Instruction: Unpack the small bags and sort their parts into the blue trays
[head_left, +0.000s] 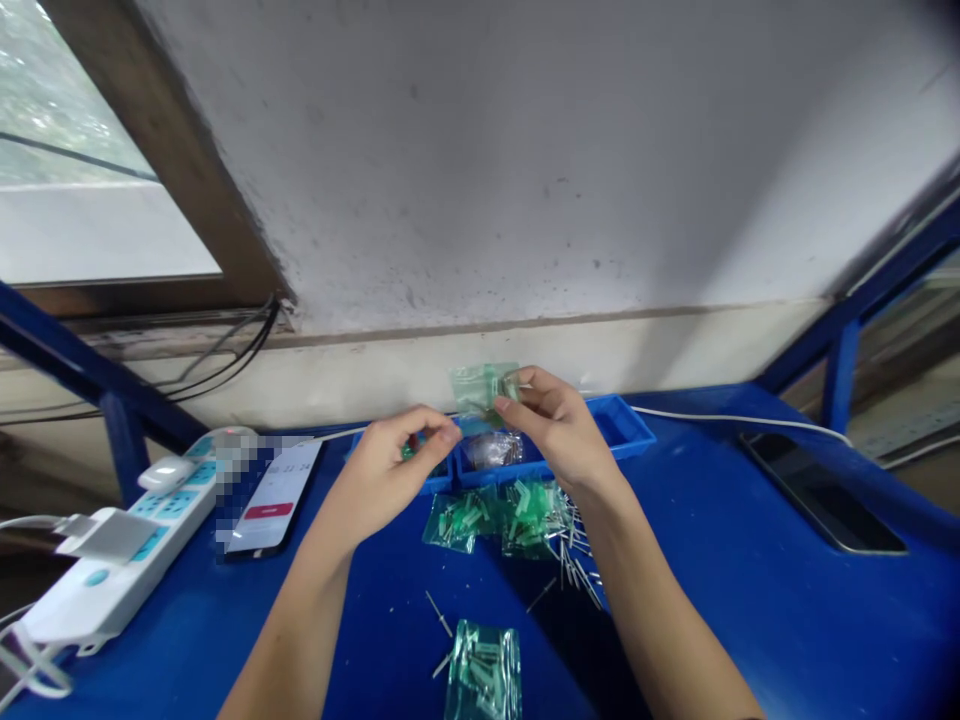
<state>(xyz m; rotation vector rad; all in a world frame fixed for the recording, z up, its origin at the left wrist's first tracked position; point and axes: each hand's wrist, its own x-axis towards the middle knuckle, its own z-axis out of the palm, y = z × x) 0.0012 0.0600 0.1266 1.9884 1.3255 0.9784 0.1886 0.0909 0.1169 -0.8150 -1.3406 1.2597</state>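
Note:
My right hand (559,420) pinches a small clear plastic bag (480,388) with green parts inside, held up over a blue tray (619,425). My left hand (397,465) is closed beside it, fingertips pinched near the bag's lower edge, with small green pieces showing in its grip. Below my hands lie two filled bags of green parts (499,515) and loose metal pins (574,560). Another filled bag (484,672) lies near the front edge.
A white power strip (127,545) with a plugged adapter sits at the left, a lit phone (274,495) next to it. A dark phone (821,490) lies at the right with a white cable (742,420) behind. Blue table (750,620), blue frame posts, wall behind.

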